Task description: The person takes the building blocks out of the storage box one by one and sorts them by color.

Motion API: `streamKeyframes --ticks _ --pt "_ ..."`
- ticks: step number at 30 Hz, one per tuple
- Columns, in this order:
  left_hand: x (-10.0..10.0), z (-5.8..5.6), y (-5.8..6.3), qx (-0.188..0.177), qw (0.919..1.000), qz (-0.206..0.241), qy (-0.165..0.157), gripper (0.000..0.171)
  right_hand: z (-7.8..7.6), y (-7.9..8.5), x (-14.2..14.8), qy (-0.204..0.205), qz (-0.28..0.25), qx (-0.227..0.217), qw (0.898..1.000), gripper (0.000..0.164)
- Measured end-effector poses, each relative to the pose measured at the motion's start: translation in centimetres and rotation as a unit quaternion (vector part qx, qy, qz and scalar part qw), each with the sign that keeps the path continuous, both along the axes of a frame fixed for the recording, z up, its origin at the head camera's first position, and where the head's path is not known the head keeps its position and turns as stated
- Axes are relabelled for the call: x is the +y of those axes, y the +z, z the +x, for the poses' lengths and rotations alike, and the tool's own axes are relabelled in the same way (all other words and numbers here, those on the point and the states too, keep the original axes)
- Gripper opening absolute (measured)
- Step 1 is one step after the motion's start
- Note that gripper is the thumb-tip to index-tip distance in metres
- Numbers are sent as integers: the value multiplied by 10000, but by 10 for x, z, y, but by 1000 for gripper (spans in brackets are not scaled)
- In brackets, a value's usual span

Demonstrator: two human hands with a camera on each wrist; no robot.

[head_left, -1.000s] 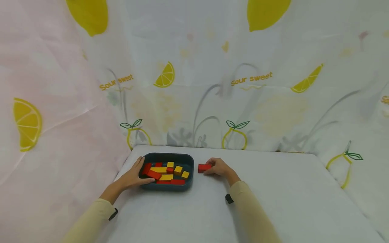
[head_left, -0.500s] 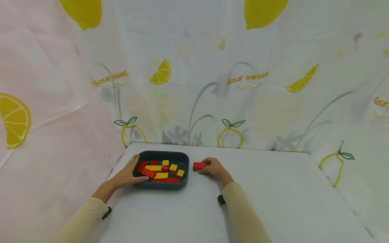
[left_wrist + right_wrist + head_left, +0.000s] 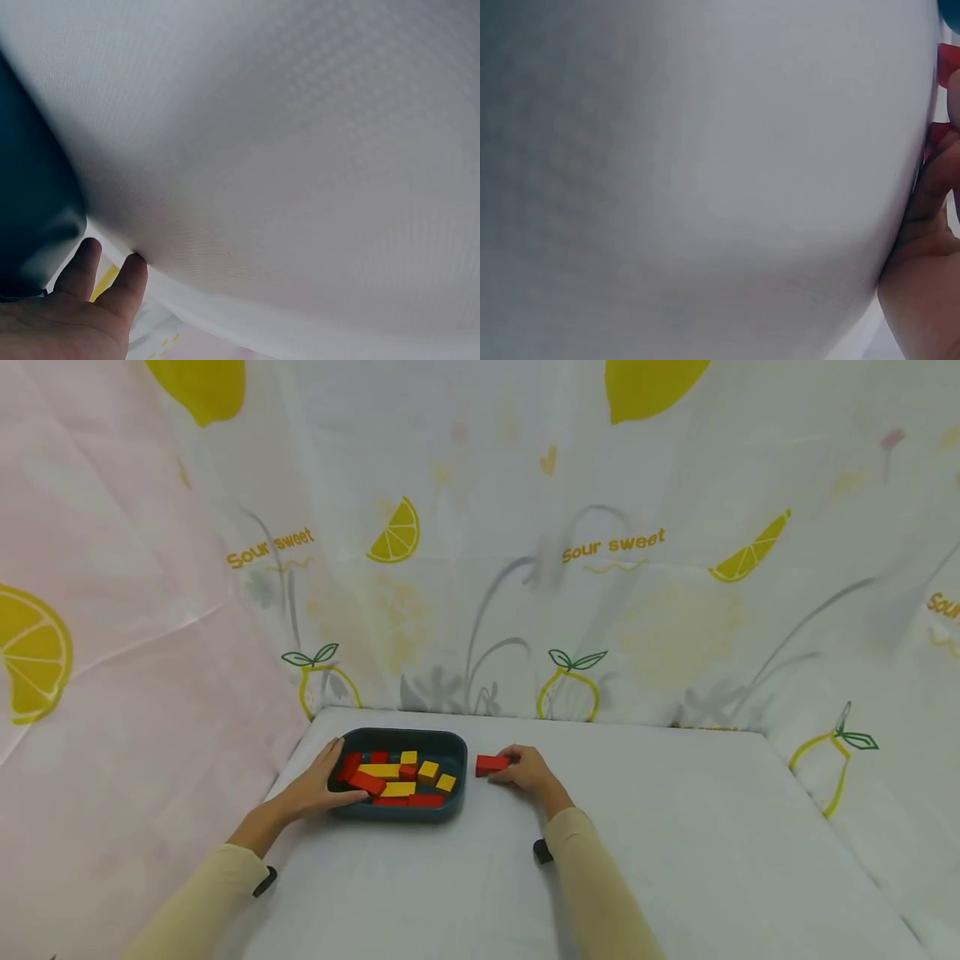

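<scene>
A dark teal tray (image 3: 450, 810) with rounded corners holds several red and yellow blocks, some long, some cubes. My left hand (image 3: 307, 789) spans its left end, fingers along the left rim and thumb over the front edge. In the left wrist view, the fingertips of my left hand (image 3: 97, 300) show extended beside the tray wall (image 3: 37, 180). Right of the tray, my right hand (image 3: 528, 770) pinches a red rectangular block (image 3: 490, 766) at its right end, close over the table. The right wrist view catches parts of my right hand (image 3: 930, 217) and red block (image 3: 948, 61) at its edge.
A white cloth covers the table (image 3: 675, 835). Behind and at the sides hangs a lemon-print curtain (image 3: 480, 527). Inside the tray, a tilted red block (image 3: 367, 782) lies near the left thumb, and yellow cubes (image 3: 428, 772) sit toward the right.
The head view has shifted slightly, so the scene sits further left and a little higher. Both hands keep their places, the right one still holding the red block beside the tray.
</scene>
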State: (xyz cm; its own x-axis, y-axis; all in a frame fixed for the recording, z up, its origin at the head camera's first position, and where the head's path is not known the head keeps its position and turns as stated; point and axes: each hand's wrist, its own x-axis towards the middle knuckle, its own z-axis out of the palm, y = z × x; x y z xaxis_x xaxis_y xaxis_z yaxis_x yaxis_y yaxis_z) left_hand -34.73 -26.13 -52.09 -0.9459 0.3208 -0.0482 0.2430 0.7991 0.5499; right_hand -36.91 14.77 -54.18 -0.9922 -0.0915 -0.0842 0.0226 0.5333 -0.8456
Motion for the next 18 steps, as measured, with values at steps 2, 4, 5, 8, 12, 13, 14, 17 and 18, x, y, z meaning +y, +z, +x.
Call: streamKeyframes --ticks 2,4,5,8,12,13,14,17,18 --pt "1 1 -1 -16 10000 -11 1 119 1 -1 0 -5 38 72 10000 38" --pt "1 1 -1 -29 10000 0 11 119 2 -2 -1 -44 46 107 9999 38" --pt "1 1 -2 -30 10000 -6 14 119 2 -2 -2 -64 62 132 9999 38" --pt "1 2 -1 -11 10000 -7 13 119 1 -2 -3 -114 113 208 9997 38" --pt "1 2 1 -4 10000 20 29 119 1 -2 -5 -82 183 250 9995 38" --pt "1 2 1 -14 10000 31 35 119 1 -1 -5 -70 192 253 9995 39" --pt "2 2 2 -21 10000 38 37 119 1 -1 -5 -60 202 253 9995 39" --pt "2 2 2 -33 10000 7 53 120 1 0 -5 -88 226 205 9995 39" --pt "2 2 2 -34 10000 -10 59 120 1 0 -5 -93 242 195 9995 39"
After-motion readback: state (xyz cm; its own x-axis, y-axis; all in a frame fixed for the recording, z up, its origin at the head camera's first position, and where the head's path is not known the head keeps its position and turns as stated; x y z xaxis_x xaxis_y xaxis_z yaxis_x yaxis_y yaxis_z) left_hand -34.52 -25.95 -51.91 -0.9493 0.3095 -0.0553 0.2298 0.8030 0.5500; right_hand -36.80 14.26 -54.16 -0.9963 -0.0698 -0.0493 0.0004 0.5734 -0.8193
